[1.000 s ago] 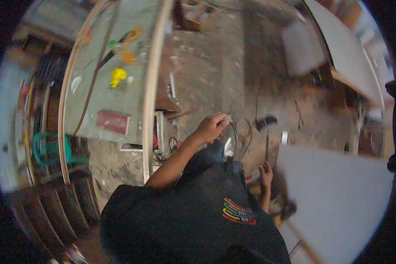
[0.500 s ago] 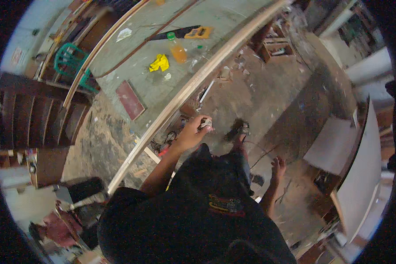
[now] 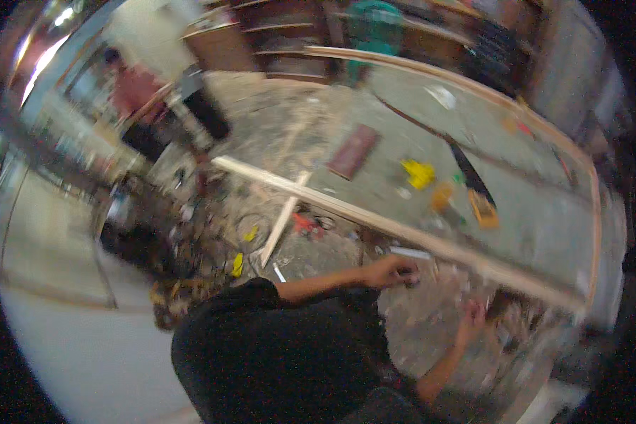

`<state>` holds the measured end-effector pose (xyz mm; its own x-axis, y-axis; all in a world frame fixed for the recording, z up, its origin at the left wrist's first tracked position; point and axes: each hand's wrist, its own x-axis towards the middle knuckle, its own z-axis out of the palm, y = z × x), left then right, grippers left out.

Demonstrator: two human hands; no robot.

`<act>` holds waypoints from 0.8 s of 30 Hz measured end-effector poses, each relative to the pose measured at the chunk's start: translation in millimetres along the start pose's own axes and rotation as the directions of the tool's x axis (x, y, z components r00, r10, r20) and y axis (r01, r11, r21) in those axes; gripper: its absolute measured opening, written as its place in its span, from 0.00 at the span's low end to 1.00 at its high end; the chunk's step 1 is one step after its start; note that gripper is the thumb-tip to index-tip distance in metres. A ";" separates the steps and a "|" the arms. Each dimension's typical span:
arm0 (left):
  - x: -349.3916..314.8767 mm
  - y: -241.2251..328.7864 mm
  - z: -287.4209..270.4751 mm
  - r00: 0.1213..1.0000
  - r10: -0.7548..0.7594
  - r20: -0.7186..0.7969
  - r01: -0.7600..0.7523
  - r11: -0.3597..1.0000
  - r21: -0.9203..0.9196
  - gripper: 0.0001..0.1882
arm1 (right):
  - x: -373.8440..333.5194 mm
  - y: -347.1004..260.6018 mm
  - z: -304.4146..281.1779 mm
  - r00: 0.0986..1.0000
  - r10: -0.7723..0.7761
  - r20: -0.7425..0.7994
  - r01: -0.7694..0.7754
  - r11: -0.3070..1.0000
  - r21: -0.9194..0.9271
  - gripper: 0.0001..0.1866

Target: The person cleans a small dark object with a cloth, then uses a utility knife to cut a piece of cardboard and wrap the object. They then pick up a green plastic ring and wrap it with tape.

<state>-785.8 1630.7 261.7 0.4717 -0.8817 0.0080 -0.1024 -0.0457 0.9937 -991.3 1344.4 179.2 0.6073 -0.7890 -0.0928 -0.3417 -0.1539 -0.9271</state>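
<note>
My left hand (image 3: 391, 272) is held in front of my body, beside the near wooden edge strip (image 3: 403, 230) of a large grey-green table. Its fingers curl round something small; blur hides what it is. Lower and to the right is my right hand (image 3: 473, 314), over the floor, its fingers smeared by motion. On the tabletop (image 3: 410, 116) lie a dark red board (image 3: 354, 151), a crumpled yellow cloth (image 3: 418, 174), a bottle with orange liquid (image 3: 442, 196) and a handsaw (image 3: 483, 210) with a yellow handle.
At the upper left a person (image 3: 138, 92) in a reddish top stands with an arm on a long piece. A green plastic chair (image 3: 374, 28) is behind the table. A pale wood strip (image 3: 279, 230), a red object (image 3: 304, 224) and yellow scraps (image 3: 237, 265) lie low near the table's left end.
My view has swung left, so the table now spans the upper right and the other person shows at the upper left. My left hand stays curled; my right hand appears closer to it.
</note>
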 end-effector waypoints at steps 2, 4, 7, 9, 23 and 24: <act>6.5 0.3 2.7 0.998 -0.010 -0.055 0.012 0.999 0.030 0.09 | 50.2 -52.0 21.0 0.967 -0.196 0.160 0.179 0.977 0.115 0.26; 22.0 -4.5 -0.4 0.980 0.032 -0.199 -0.048 0.996 -0.075 0.10 | 87.3 -104.2 38.9 0.921 -0.294 0.257 0.262 0.953 0.149 0.32; 56.6 -18.3 -2.6 0.877 0.143 -0.459 -0.143 0.989 0.035 0.11 | 120.5 -176.1 89.8 0.811 -0.450 0.373 0.466 0.883 0.052 0.40; 73.1 -29.6 -12.5 0.839 -0.061 -0.541 0.018 0.996 -0.084 0.11 | 135.5 -212.0 127.9 0.662 -0.623 0.416 0.692 0.721 -0.022 0.44; 174.6 -33.2 -74.6 0.668 0.394 -0.632 -0.221 0.915 0.337 0.05 | 244.2 -247.2 220.5 0.391 -0.423 0.817 0.695 0.718 0.039 0.35; 180.0 -32.2 -71.2 0.681 0.392 -0.618 -0.216 0.914 0.343 0.05 | 245.5 -247.1 220.9 0.385 -0.444 0.809 0.699 0.713 0.058 0.33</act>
<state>-635.2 1506.9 239.2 0.8224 -0.3286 0.4645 -0.4956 -0.0127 0.8685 -599.4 1320.2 305.4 0.9659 0.2458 0.0819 0.2227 -0.6263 -0.7471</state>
